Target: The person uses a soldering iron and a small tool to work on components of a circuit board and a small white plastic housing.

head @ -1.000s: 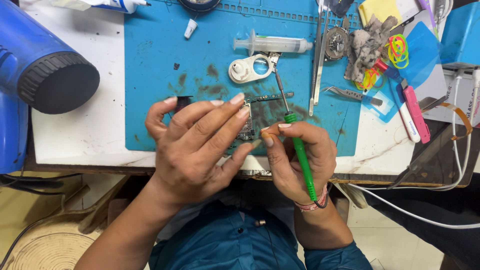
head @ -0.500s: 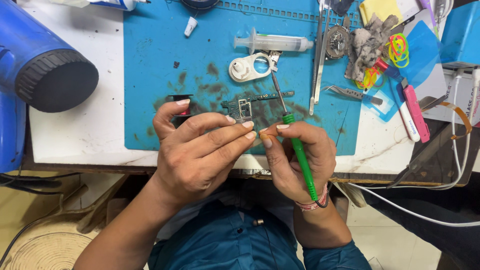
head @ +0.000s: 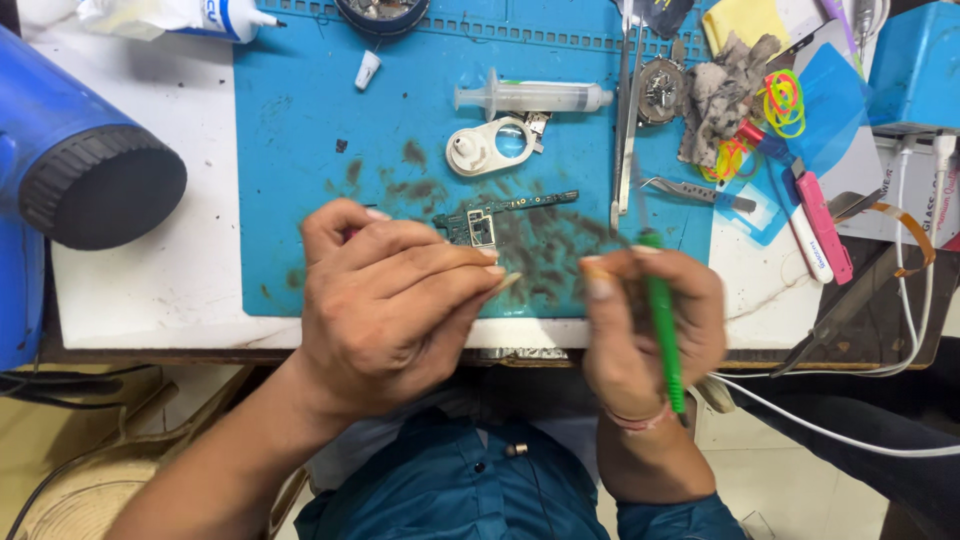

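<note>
Far left, the big blue heat gun with the black ribbed nozzle [head: 95, 190] lies on the white tabletop [head: 150, 290], well apart from your hands. Next comes the stained blue rubber work mat [head: 300, 150], and your left hand [head: 385, 310] rests over its lower edge, fingers curled and pointing right, fingertips just beside the narrow green circuit board [head: 490, 222]. That board lies flat on the mat, between your two hands and a little above them; whether your left fingers actually pinch its near end, you cannot tell from here. Above it sit the small white round plastic part with a ring [head: 490, 148] and the clear plastic syringe [head: 530, 97], both lying loose on the mat. Moving right, long steel tweezers [head: 625, 120] lie upright along the mat, with a second, shorter pair of grey tweezers [head: 700, 193] beside them. Your right hand [head: 650, 330] is at the mat's lower edge, its grip closed around the green-handled precision tool [head: 662, 320], whose thin tip points up, near the board's right end but apart from it. Further right lie coloured rubber bands [head: 785, 100], a pink and white pen-shaped tool [head: 822, 225], and white cables [head: 900, 300].
</note>
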